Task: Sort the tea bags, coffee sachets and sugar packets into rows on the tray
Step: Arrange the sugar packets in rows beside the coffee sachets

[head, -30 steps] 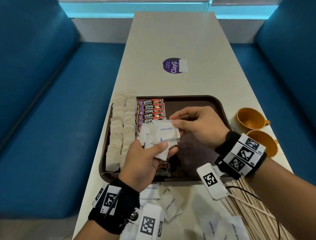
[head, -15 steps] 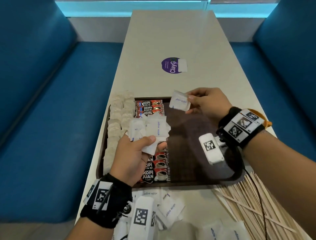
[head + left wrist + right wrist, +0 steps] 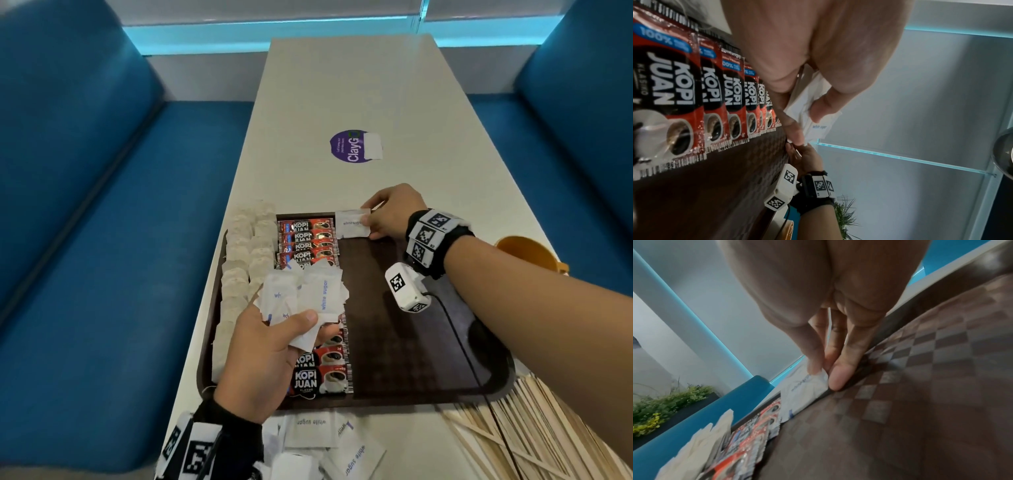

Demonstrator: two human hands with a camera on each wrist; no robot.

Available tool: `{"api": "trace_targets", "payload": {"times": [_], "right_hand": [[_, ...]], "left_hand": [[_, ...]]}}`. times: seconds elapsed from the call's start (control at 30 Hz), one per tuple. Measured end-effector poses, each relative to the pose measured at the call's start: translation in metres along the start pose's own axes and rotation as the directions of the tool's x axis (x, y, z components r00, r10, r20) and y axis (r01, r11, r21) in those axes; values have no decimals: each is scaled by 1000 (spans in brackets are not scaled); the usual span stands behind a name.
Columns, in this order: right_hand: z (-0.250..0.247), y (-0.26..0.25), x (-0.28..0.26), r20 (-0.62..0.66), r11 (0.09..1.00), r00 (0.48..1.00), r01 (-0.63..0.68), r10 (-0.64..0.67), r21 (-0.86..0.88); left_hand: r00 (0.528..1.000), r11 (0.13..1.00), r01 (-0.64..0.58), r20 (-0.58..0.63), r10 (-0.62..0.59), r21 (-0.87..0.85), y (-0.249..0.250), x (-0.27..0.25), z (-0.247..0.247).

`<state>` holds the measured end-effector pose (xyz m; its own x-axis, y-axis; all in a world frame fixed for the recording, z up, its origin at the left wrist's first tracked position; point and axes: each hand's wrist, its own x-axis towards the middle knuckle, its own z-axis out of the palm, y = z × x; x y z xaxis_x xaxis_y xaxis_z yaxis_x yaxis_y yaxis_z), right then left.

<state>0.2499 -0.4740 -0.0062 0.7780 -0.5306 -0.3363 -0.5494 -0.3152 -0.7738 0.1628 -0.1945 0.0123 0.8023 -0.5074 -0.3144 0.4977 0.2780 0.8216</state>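
Observation:
A dark brown tray (image 3: pixel 428 359) lies on the pale table. Beige tea bags (image 3: pixel 239 274) fill its left side in two columns, and red coffee sachets (image 3: pixel 308 236) form a column beside them. My left hand (image 3: pixel 274 339) grips a fan of white sugar packets (image 3: pixel 308 294) above the sachets; the left wrist view shows the bunch (image 3: pixel 813 116) between thumb and fingers. My right hand (image 3: pixel 383 219) pinches one sugar packet (image 3: pixel 352 224) at the tray's far edge, right of the top sachet; in the right wrist view that packet (image 3: pixel 807 387) lies low against the tray.
More sugar packets (image 3: pixel 318 442) lie loose on the table in front of the tray. Wooden stirrers (image 3: pixel 531 435) are heaped at the near right. An orange cup (image 3: pixel 527 253) stands right of the tray. A purple sticker (image 3: pixel 352 145) marks the table farther off. Blue benches flank both sides.
My right hand drew one sugar packet from the left hand's bunch, carried it to the tray's far edge and lowered it beside the top coffee sachet. The left hand kept its bunch.

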Motion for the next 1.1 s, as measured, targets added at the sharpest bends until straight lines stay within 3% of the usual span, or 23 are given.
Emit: {"api": "trace_targets", "payload": {"times": [0.13,0.43,0.87,1.1], "right_hand": [[-3,4,2,-59,999,998,20,-22,-26],[-5,2,7,-55,998,998,41,-44,-43],[-11,-13,11,40,954,994,110,-103,-280],[-10,-12,14,37,959,995,100,-93,-266]], "left_hand": [[1000,1000,23,4,-23,-4,-1,-3,-2],[999,999,49,-20,-49,20,-1,-7,-5],[998,998,63,-8,-63,20,0,-8,-2],[999,999,53,0,-53,9,-3,-4,2]]}}
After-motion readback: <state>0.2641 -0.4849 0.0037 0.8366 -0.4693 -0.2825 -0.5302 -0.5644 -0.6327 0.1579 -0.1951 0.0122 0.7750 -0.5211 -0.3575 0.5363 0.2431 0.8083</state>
